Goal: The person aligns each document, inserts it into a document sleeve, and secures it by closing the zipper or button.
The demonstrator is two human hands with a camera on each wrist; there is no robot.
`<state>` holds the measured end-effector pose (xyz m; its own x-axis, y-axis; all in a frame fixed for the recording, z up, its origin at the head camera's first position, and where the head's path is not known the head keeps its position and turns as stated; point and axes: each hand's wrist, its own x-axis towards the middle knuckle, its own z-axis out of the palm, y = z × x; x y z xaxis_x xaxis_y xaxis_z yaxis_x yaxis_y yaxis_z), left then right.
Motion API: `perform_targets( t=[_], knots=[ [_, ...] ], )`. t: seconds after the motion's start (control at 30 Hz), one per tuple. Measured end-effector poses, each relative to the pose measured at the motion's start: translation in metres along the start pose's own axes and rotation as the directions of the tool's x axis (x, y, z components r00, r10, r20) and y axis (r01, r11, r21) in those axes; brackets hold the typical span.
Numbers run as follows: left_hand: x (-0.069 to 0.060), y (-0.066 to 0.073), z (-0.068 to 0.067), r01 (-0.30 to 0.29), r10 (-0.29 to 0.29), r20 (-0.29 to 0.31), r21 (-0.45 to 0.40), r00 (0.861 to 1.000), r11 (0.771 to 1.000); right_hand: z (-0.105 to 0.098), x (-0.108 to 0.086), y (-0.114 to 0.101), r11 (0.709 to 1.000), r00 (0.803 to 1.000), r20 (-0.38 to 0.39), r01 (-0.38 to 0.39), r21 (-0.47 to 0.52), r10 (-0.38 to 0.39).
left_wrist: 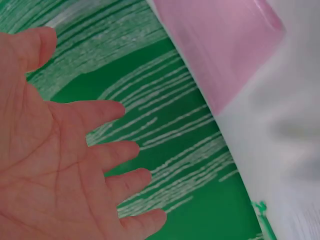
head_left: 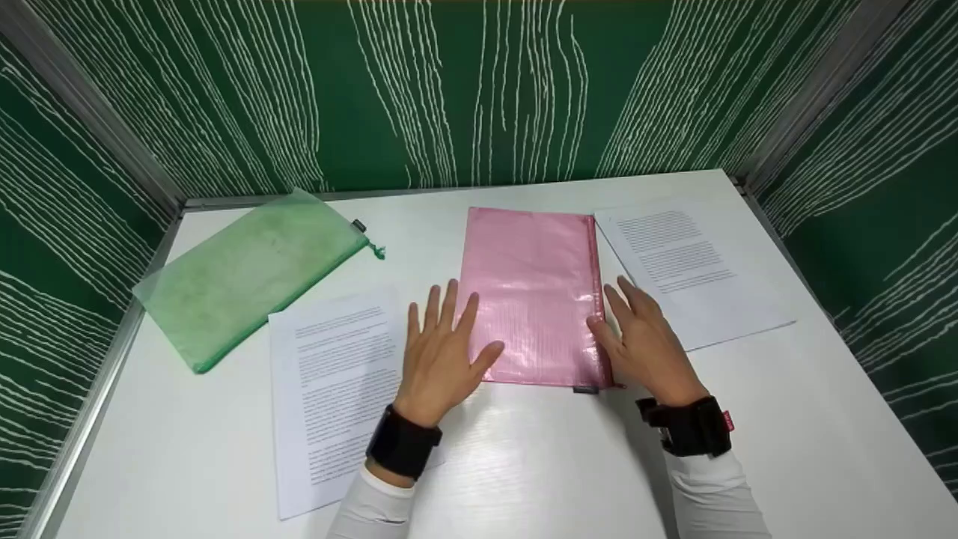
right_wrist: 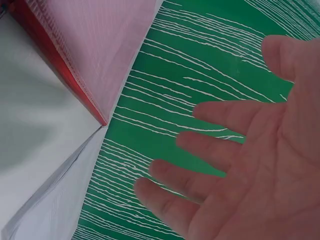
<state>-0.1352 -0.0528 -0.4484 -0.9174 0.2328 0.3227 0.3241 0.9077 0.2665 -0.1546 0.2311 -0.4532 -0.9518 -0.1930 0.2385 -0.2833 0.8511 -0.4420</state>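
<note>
A pink zip pouch (head_left: 533,299) lies flat on the white table, its darker zipper along the right side. At its lower left edge is my left hand (head_left: 441,359), fingers spread and straight, holding nothing. My right hand (head_left: 644,340) is by the pouch's zipper edge with its fingers extended and nothing in its grasp. Both wrist views show bare palms, the left hand (left_wrist: 55,165) and the right hand (right_wrist: 260,165), with the pink pouch (left_wrist: 225,45) apart from the fingers. Whether either hand touches the pouch in the head view, I cannot tell.
A green mesh zip pouch (head_left: 247,277) lies at the left back. Printed sheets (head_left: 337,404) sit under and left of the left forearm; more printed sheets (head_left: 688,269) lie at the right back, against the pink pouch. Green walls with white lines (head_left: 516,90) enclose the table (head_left: 524,464).
</note>
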Motion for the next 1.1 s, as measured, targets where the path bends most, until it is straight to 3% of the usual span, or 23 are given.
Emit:
perform_targets(
  t=[0.13, 0.33, 0.53, 0.8, 0.97, 1.1],
  knots=[
    [0.002, 0.012, 0.005, -0.041, 0.041, 0.029, 0.007, 0.999, 0.999, 0.004, 0.001, 0.005, 0.999, 0.999, 0.024, -0.042, -0.001, 0.042],
    [-0.002, 0.026, 0.014, -0.085, 0.078, 0.123, 0.049, 0.989, 0.995, 0.012, 0.001, 0.012, 0.995, 0.988, 0.118, -0.099, -0.010, 0.099],
    [-0.008, 0.035, 0.022, -0.101, 0.086, 0.217, 0.061, 0.972, 0.993, 0.017, 0.000, 0.015, 0.992, 0.979, 0.162, -0.124, -0.022, 0.126],
    [-0.010, 0.039, 0.031, -0.090, 0.070, 0.293, 0.056, 0.953, 0.994, 0.019, 0.000, 0.016, 0.984, 0.957, 0.229, -0.177, -0.027, 0.178],
    [-0.010, 0.039, 0.033, -0.087, 0.066, 0.305, 0.054, 0.950, 0.995, 0.020, 0.002, 0.015, 0.972, 0.940, 0.253, -0.236, -0.009, 0.231],
    [-0.012, 0.037, 0.034, -0.129, 0.103, 0.275, 0.079, 0.956, 0.989, 0.021, 0.003, 0.014, 0.957, 0.925, 0.271, -0.286, 0.040, 0.265]
  ],
)
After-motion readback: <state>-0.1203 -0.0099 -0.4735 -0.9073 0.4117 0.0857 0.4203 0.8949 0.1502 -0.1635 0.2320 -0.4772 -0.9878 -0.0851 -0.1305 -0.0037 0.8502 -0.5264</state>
